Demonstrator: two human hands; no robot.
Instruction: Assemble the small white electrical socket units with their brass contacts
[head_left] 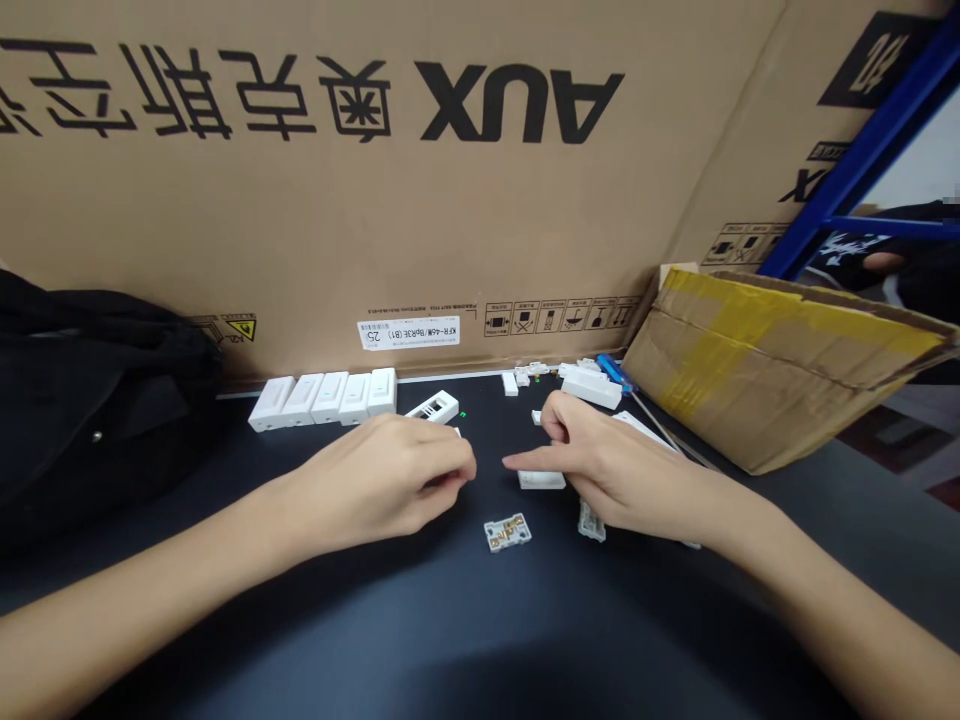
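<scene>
Black tabletop (375,630); printed carton (420,230) behind. Left fingers (459,458) curled close, right fingers (546,459) half-curled; hold unclear.

A bag (97,420) lies at left, housings (330,397) right of it, a plate (508,533) below centre, a box (757,370) at right, a carton (480,230) behind.
</scene>
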